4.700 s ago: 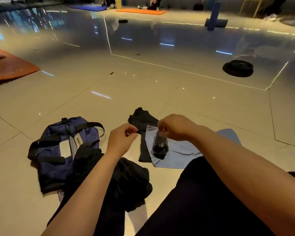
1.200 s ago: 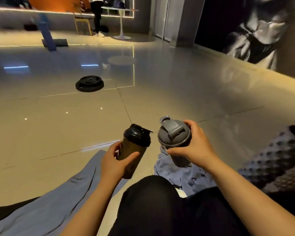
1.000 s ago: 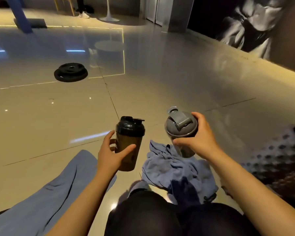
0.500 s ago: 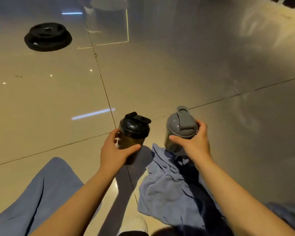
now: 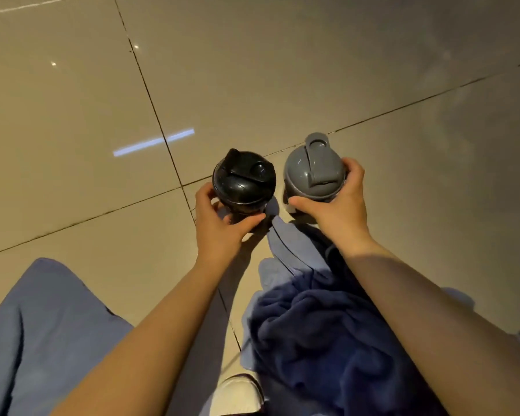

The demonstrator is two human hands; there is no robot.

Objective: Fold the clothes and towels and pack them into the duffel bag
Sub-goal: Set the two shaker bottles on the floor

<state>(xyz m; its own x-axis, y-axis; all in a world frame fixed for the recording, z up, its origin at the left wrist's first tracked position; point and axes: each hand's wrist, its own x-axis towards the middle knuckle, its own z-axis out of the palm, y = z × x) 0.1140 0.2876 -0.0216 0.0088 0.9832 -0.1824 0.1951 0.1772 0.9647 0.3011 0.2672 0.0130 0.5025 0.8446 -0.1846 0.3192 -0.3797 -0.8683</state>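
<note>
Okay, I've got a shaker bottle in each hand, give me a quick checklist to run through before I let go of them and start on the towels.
1. Left hand grip on the black-lidded bottle: ok, fingers and thumb wrap its body.
2. Right hand grip on the grey-lidded bottle: ok, curled round it just under the lid.
3. Flip caps closed: cannot tell; both look folded down, but the seal is not visible.
4. Bottles standing on the floor: cannot tell, their bases are hidden under the lids and hands.
5. Bottles off the cloth: ok for the lids; the light blue towel ends just below them.
6. Duffel bag within reach: cannot tell, it is out of view.
</note>
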